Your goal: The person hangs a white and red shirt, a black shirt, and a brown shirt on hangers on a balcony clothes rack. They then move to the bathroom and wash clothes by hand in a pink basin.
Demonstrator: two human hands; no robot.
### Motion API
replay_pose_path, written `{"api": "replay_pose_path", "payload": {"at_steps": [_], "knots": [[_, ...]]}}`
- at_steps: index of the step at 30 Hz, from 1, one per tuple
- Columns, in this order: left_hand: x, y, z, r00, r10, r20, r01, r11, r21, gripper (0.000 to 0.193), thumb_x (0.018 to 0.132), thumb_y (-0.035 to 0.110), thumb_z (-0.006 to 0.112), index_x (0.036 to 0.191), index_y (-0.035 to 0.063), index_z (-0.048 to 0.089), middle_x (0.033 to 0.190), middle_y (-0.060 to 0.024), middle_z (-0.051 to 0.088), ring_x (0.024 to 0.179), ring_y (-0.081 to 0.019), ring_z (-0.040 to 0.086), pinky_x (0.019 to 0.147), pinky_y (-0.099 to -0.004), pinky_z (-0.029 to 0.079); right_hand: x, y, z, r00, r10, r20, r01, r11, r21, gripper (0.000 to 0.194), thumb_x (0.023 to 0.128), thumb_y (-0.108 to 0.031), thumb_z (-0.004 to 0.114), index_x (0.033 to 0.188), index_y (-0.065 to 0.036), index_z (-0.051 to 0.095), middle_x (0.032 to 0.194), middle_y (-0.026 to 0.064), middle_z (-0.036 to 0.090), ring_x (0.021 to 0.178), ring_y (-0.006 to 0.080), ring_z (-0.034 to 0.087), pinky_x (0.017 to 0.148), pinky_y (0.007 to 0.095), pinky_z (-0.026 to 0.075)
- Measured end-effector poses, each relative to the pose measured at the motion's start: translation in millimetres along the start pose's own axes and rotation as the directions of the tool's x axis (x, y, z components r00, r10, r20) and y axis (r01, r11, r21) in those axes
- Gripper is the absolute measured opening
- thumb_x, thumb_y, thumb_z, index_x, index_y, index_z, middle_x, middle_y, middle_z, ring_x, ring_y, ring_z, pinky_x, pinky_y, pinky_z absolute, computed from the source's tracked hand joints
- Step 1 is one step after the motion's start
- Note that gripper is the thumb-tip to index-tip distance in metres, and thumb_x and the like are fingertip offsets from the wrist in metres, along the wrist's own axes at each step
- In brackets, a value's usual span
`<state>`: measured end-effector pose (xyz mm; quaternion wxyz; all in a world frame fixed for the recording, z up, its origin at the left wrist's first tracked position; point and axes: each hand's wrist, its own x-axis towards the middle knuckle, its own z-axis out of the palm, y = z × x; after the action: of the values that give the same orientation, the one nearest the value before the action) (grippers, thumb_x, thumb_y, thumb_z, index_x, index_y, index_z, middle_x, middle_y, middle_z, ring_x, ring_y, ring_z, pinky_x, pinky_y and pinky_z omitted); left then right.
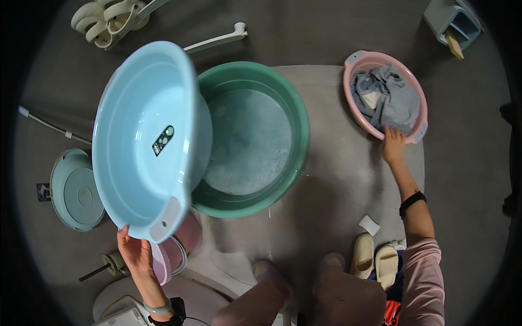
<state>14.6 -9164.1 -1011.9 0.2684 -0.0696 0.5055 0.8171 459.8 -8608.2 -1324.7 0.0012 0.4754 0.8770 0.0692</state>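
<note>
My left hand [136, 254] grips the lower rim of a light blue plastic basin [138, 179], which is tilted, its inside facing me. A dark sticker is on the basin's inner bottom. The blue basin overlaps the left side of a large green plastic basin [299, 142] holding cloudy, slightly foamy water. At the upper right, my right hand [394, 144] holds the near rim of a pink plastic basin [355, 112]; my fingertips reach inside. Grey clothing [393, 95] with a pale patch lies bunched in the pink basin.
A pink bucket [189, 236] stands below the blue basin, beside a toilet [195, 299]. At left hangs a pale green basin [77, 191]. Beige slippers [362, 256] and a white piece [369, 225] lie near my feet. A grey holder [452, 24] is at upper right; cream slippers [108, 24] are at upper left.
</note>
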Motion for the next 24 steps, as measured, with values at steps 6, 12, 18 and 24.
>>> {"api": "replay_pose_path", "payload": {"at_steps": [6, 12, 18, 24], "knots": [[21, 1, -45, 0.999, -0.029, 0.036, 0.038, 0.960, -0.276, 0.024, 0.090, 0.007, 0.054, 0.111, -0.0036, 0.055, 0.105, -0.0159, 0.065, 0.097, -0.0249, 0.065, 0.086, -0.0470, 0.057, 9, -10, 2, 0.992, -0.018, 0.129, 0.032, 0.993, -0.113, 0.011, 0.080, -0.008, 0.057, 0.086, -0.009, 0.066, 0.080, 0.0120, 0.070, 0.075, 0.0287, 0.069, 0.068, 0.0394, 0.054], [27, 28, -27, 0.998, 0.065, 0.009, -0.062, 0.979, -0.195, 0.012, 0.088, 0.008, 0.058, 0.097, 0.0016, 0.057, 0.092, -0.0081, 0.065, 0.089, -0.0200, 0.063, 0.078, -0.0364, 0.055, -42, -64, -54, 0.966, -0.201, 0.161, 0.215, 0.974, -0.075, 0.008, 0.077, -0.006, 0.058, 0.082, -0.008, 0.064, 0.080, 0.0127, 0.069, 0.076, 0.0287, 0.069, 0.066, 0.0396, 0.054], [-11, 129, -14, 0.976, 0.208, 0.068, -0.189, 0.959, -0.211, 0.016, 0.087, 0.008, 0.061, 0.101, 0.0013, 0.055, 0.105, -0.0119, 0.062, 0.100, -0.0237, 0.059, 0.081, -0.0332, 0.053, -130, -142, -118, 0.855, -0.448, 0.263, 0.473, 0.880, -0.039, 0.008, 0.078, -0.007, 0.059, 0.084, -0.007, 0.064, 0.072, 0.0120, 0.067, 0.069, 0.0291, 0.068, 0.064, 0.0404, 0.052], [-82, 238, -94, 0.971, 0.220, 0.096, -0.210, 0.972, -0.107, 0.024, 0.088, 0.010, 0.060, 0.109, -0.0002, 0.054, 0.111, -0.0118, 0.061, 0.108, -0.0246, 0.056, 0.094, -0.0365, 0.048, -259, -249, -165, 0.733, -0.590, 0.339, 0.590, 0.799, 0.114, 0.019, 0.074, -0.025, 0.067, 0.079, -0.007, 0.064, 0.072, 0.0121, 0.067, 0.070, 0.0293, 0.067, 0.065, 0.0413, 0.052]]}}
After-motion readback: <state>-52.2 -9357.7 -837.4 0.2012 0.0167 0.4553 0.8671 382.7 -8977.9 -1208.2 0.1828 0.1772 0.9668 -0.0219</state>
